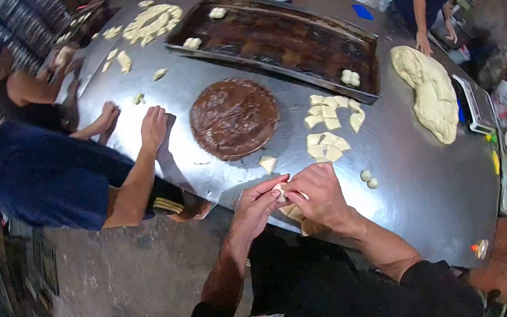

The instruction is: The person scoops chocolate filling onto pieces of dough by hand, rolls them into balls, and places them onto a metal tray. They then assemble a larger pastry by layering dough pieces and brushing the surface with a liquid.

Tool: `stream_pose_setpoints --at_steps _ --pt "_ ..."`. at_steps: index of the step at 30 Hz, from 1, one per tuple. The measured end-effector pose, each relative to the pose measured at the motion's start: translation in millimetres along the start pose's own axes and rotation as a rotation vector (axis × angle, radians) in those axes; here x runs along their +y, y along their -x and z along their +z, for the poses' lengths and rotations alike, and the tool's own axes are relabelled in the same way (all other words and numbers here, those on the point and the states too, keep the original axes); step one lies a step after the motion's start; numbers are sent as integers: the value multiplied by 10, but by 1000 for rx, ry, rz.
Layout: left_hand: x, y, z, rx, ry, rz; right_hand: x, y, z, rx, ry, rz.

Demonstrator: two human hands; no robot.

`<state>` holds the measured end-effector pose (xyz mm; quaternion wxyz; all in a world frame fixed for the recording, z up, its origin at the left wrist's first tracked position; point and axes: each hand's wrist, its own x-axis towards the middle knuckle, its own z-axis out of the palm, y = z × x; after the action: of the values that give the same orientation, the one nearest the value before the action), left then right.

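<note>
Near the table's front edge, my left hand (256, 209) and my right hand (320, 196) meet, their fingers closed around a small piece of pale dough (281, 191). Just beyond them lies a loose dough piece (268, 164), beside a round slab of brown filling (234, 118). Cut dough pieces (328, 146) are spread to the right of the filling. Two small dough balls (369, 179) sit right of my right hand. More flat dough pieces (293, 212) show partly beneath my hands.
A long dark tray (288, 41) holds a few dough clusters. A large dough mass (430, 92) lies right, near a scale (476, 104). Co-workers stand left and back right; one's hand (154, 126) rests on the metal table (418, 206). A dough ring (171, 21) is farther back.
</note>
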<state>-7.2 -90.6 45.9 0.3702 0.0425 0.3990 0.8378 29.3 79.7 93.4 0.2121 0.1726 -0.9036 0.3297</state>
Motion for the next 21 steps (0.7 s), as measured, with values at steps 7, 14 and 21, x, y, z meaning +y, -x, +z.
stream_pose_setpoints --at_steps 7,14,21 --pt "-912 -226 722 28 -18 -189 200 1017 -469 179 225 207" --pt "-1839 -151 1073 -116 -476 -338 1102 2792 -1070 230 633 530" --pt "-1889 68 966 126 -542 -240 852 3223 -1208 137 579 684"
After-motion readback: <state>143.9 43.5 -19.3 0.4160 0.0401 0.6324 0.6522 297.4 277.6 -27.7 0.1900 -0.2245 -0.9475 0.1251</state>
